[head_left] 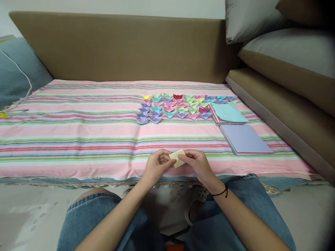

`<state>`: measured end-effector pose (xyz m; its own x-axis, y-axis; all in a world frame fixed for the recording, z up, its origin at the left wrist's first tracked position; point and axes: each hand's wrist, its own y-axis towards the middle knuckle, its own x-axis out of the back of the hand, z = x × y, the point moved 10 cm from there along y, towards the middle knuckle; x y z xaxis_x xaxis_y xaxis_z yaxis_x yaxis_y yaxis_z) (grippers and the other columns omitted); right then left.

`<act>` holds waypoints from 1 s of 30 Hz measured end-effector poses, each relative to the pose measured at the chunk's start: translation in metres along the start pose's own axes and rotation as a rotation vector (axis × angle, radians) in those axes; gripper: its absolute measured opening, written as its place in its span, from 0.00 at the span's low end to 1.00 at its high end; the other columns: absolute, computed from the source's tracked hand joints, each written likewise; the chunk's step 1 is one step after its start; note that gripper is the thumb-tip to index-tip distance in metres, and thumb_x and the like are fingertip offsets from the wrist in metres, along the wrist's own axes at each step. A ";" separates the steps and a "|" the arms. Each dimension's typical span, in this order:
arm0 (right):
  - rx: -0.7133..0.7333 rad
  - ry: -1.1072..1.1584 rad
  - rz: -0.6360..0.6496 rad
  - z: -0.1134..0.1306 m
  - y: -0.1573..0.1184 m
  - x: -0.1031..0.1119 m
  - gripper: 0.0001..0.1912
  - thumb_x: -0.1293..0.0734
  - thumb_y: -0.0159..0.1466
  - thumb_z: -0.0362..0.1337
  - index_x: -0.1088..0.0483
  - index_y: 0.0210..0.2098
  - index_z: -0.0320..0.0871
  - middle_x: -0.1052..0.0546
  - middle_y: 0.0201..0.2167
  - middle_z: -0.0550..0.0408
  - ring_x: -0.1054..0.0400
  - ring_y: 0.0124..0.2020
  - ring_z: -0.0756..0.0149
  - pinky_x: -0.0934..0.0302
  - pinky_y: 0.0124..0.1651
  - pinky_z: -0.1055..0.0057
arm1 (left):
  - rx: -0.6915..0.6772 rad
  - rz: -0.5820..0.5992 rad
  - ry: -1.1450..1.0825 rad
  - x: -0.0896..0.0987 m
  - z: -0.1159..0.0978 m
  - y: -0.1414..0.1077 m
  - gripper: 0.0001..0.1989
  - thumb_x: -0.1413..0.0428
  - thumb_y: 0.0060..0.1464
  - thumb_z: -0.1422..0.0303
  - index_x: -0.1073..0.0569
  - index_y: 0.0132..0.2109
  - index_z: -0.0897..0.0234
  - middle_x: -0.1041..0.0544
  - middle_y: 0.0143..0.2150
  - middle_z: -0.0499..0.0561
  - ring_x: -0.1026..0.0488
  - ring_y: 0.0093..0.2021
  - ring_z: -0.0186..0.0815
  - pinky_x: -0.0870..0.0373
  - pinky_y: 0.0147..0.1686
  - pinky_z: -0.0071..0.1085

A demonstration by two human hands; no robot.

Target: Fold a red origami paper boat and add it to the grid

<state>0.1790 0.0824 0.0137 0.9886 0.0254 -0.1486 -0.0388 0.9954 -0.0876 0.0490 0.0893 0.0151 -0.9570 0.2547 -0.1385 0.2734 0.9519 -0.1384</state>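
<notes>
1. Centrally in the head view, both hands held one small cream folded paper (178, 163) above the near edge of the striped cloth (78, 139).
2. Left hand (157, 164): thumb on the paper's left part, forefinger apparently behind it, remaining fingers curled. Grip narrow, a pinch.
3. Right hand (200, 166): thumb flat on the upper right part, forefinger at the top edge. Also a narrow pinch. Exact finger contact behind the paper was hidden.
4. Beyond the hands, small folded paper shapes (171, 104) sat in rows on the cloth, mostly pastel, one red. To their right lay a stack topped with light blue paper (230, 113); nearer, a stack topped with lilac paper (247, 138).
5. Technique, as judged: the step looked like setting a crease. Best practice was to steady one side with the left thumb, line up edges and corners before pressing, then run the right thumb firmly along the fold.
6. Caution: the cloth looked soft, so pinching between thumb and finger seemed likelier to give a sharp crease than pressing down on it.
</notes>
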 end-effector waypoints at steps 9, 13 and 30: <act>0.041 -0.003 -0.016 0.002 0.001 0.005 0.10 0.27 0.50 0.41 0.29 0.20 0.41 0.31 0.19 0.60 0.39 0.23 0.71 0.45 0.26 0.73 | -0.055 0.083 0.137 -0.009 -0.010 -0.001 0.13 0.41 0.47 0.59 0.29 0.29 0.67 0.34 0.21 0.44 0.39 0.22 0.26 0.44 0.23 0.24; 0.036 0.005 0.003 0.002 0.000 0.003 0.09 0.27 0.51 0.41 0.27 0.23 0.41 0.30 0.21 0.59 0.38 0.24 0.71 0.44 0.27 0.74 | -0.082 0.057 0.219 -0.005 -0.013 -0.001 0.15 0.46 0.51 0.58 0.27 0.27 0.67 0.31 0.22 0.46 0.37 0.24 0.29 0.43 0.25 0.25; 0.067 0.068 -0.083 0.008 -0.002 0.011 0.05 0.26 0.49 0.37 0.24 0.23 0.42 0.25 0.22 0.56 0.34 0.25 0.68 0.39 0.29 0.72 | -0.034 0.076 0.193 -0.006 -0.005 0.000 0.20 0.38 0.41 0.56 0.35 0.20 0.66 0.40 0.16 0.41 0.46 0.18 0.24 0.52 0.20 0.23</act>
<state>0.1908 0.0819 0.0204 0.9758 -0.0609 -0.2100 0.0544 0.9978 -0.0369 0.0541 0.0883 0.0210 -0.9355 0.3507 0.0433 0.3451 0.9331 -0.1007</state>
